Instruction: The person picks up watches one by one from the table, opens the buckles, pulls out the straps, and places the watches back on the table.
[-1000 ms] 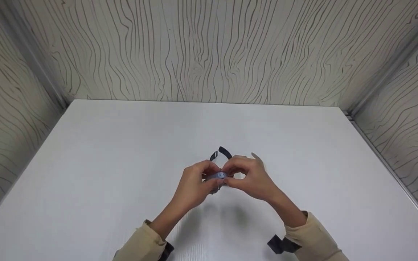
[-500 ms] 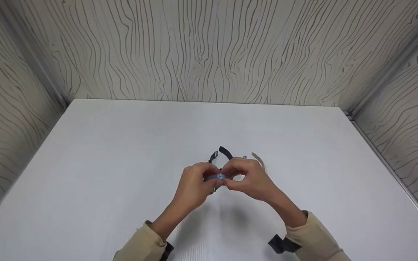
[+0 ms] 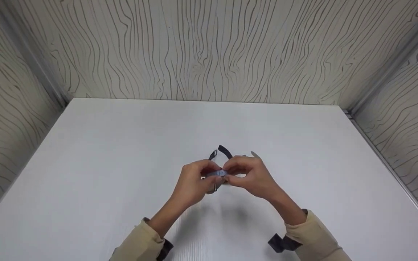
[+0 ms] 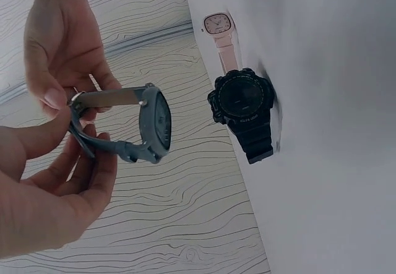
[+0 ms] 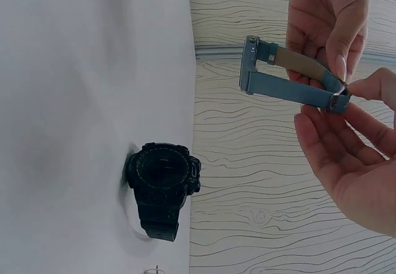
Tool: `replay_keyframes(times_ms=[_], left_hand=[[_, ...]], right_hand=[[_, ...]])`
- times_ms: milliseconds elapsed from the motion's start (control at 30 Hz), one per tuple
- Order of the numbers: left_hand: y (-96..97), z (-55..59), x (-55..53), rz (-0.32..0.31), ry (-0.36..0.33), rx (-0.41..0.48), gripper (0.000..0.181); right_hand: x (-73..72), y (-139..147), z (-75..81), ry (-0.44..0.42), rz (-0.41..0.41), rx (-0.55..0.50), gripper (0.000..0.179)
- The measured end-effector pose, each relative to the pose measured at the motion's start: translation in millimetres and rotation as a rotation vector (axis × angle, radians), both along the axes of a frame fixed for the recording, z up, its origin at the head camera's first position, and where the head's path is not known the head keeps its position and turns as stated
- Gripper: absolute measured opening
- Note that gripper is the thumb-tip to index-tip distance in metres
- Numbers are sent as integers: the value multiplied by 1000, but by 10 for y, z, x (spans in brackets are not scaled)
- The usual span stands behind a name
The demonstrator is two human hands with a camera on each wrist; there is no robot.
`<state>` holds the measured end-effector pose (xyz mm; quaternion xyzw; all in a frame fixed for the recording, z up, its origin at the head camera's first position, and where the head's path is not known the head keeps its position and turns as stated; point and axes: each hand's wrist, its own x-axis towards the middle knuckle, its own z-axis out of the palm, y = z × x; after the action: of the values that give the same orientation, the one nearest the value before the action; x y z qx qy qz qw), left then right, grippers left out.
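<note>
A wristwatch with a blue-grey strap (image 5: 288, 90) is held up by both hands, its strap bent into a loop and its case (image 4: 156, 125) pointing down toward the table. My left hand (image 3: 192, 185) pinches the strap from the left, thumb and fingers around it. From the other side, my right hand (image 3: 254, 179) pinches the strap ends by the metal buckle (image 5: 339, 91). The fingertips of both hands meet there and partly cover the buckle. Inside the loop, the strap's lining (image 4: 111, 98) is tan.
A black digital watch (image 4: 241, 98) lies on the white table (image 3: 122, 145) just beyond the hands. Near it is a watch with a pink strap (image 4: 228, 54) and a squarish face. Wood-patterned panels (image 3: 201, 50) stand behind and beside the table.
Both hands stay almost in place. The fingertips shift slightly on the strap, and the blue-grey watch tilts a little between them.
</note>
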<state>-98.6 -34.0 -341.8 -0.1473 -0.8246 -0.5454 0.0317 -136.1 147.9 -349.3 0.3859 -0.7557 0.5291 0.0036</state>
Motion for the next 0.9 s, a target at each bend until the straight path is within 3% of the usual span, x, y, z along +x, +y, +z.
replay_keyframes(times_ms=[233, 433, 600, 700, 900], left_hand=[[-8, -29, -6, 23, -19, -11, 11], [38, -40, 10, 72, 66, -74, 13], [52, -14, 12, 87, 110, -101, 13], [37, -3, 16, 73, 115, -93, 12], [-3, -21, 4, 34, 85, -42, 10]], right_hand=[[-29, 36, -13, -41, 47, -13, 16], [99, -92, 214, 127, -8, 101, 18], [31, -86, 138, 185, -30, 128, 17], [-35, -46, 34, 163, -9, 89, 16], [-39, 8, -24, 2, 21, 0, 13]])
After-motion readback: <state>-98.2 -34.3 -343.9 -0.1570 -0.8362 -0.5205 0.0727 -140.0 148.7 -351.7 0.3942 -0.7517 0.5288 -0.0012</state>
